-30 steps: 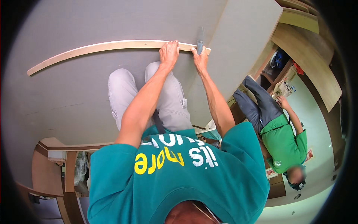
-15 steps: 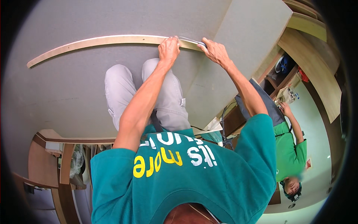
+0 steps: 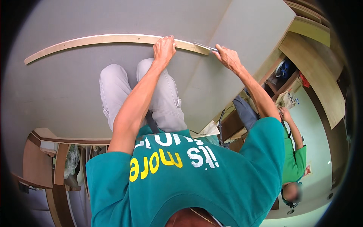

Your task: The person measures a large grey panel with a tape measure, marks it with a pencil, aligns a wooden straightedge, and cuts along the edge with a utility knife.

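Note:
A long pale wooden strip (image 3: 109,39) with small dark holes and a white upper edge lies across a large grey board (image 3: 75,90). My left hand (image 3: 165,49) is closed around the strip towards its right end. In my right hand (image 3: 227,56) is a slim utility knife (image 3: 205,47), its metal blade pointing left over the strip's right tip. My fingers partly cover its handle, and whether the blade touches the wood I cannot tell.
My knees (image 3: 117,81) rest on the board, just below the strip. A person in a green shirt (image 3: 293,160) stands at the right, beside shelving (image 3: 289,81). Curved wooden panels (image 3: 314,72) line the far right; brown wooden pieces (image 3: 38,159) stand at the lower left.
My right hand has moved right with the knife, out to the strip's end. My left hand has shifted slightly left along with my body. The other person's head has turned.

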Demonstrator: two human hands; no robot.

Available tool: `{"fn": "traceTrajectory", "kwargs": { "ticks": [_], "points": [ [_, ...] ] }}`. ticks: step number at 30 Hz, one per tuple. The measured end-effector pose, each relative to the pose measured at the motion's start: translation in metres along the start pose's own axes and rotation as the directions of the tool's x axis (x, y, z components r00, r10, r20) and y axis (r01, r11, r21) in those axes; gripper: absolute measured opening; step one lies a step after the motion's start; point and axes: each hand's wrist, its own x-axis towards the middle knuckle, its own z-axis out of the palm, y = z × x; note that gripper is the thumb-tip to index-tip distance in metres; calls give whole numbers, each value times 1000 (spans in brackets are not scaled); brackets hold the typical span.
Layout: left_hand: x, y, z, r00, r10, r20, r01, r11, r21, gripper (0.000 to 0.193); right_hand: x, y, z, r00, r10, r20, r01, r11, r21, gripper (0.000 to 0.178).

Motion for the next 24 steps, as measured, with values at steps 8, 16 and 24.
{"fn": "traceTrajectory", "kwargs": {
  "ticks": [8,16,24],
  "points": [
    [-3,4,-7,999,2,36,-2,1000,7,16,6,-2,23,1000,8,2,-8,999,-36,32],
    [3,1,-2,1000,7,-13,-7,1000,-20,15,-9,-3,-4,1000,2,-21,-2,1000,14,30],
    [2,1,-2,999,16,-38,-18,999,-39,15,-16,21,13,994,92,60,-91,996,-25,32]
  ]
}}
